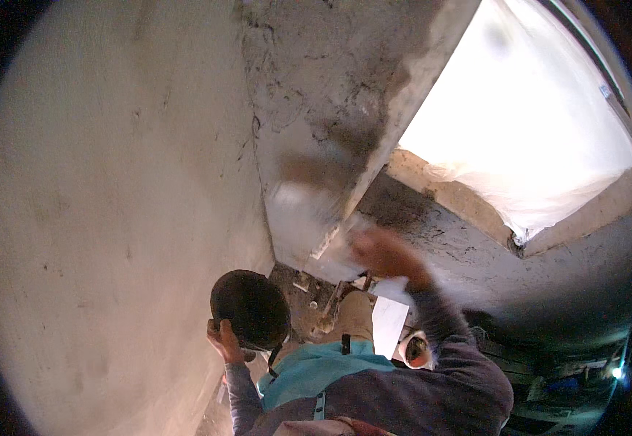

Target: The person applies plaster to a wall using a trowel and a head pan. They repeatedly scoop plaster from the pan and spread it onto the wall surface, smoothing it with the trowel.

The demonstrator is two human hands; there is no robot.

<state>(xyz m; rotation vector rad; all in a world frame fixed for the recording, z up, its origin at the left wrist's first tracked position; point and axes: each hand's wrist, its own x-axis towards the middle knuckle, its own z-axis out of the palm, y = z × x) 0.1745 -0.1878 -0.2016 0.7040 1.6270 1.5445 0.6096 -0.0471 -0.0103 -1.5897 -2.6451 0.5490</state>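
In my left hand (223, 340) is a dark round bowl-like vessel (249, 309), gripped by its near left edge; its inside is too dark to make out. My right hand (387, 254) is stretched forward, close to the corner below the window, and smeared by motion. Its fingers cannot be told apart, nor whether anything is in them. Just beyond it, a brownish and whitish blur (309, 174) crosses the rough grey wall (316, 65). A teal apron (323, 367) covers my front.
Smooth pale wall (112, 218) rises close on the left. White sheeting (519, 109) covers the window at upper right. Below my right arm are a white flat panel (389, 325) and a whitish bucket (416, 350). Small debris (303, 285) lies on the floor by the corner.
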